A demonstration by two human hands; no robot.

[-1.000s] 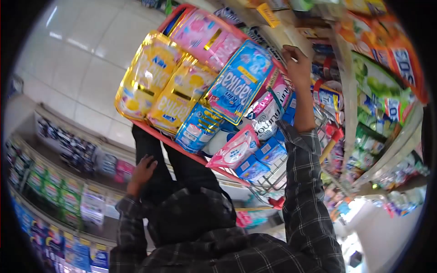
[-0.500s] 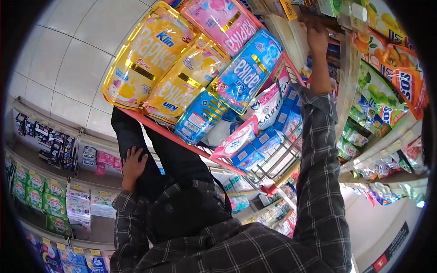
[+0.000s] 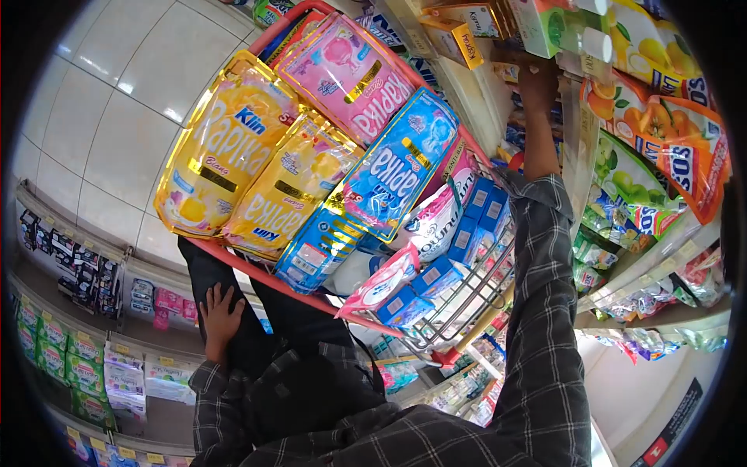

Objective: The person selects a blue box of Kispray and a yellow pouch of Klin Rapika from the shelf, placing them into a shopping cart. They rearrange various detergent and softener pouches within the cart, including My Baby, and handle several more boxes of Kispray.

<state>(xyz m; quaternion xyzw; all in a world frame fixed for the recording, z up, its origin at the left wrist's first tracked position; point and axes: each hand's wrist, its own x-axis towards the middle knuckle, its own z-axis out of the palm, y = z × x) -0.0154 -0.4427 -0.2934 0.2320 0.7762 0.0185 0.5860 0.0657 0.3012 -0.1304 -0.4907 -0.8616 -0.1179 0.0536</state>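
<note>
The shelving fills the frame from one to four o'clock, hung with green and orange detergent pouches; the red-rimmed cart sits at centre, piled from ten to twelve o'clock with yellow pouches, a pink pouch and a blue pouch, with small blue boxes lower toward five o'clock; the right hand reaches up at one o'clock to the shelf, its fingers among the boxed goods beside a green-and-white carton, and whether it grips one or merely touches the shelf edge I cannot tell, since the fingers are hidden behind the packs; the left hand lies flat and spread on the dark trouser leg at eight o'clock, holding nothing; judging from this, the reach goes best if the right hand closes around one carton's sides rather than its top flap, draws it straight out so neighbouring cartons stay put, and keeps the checked sleeve clear of the heaped pouches, which look ready to slide off the cart.
</note>
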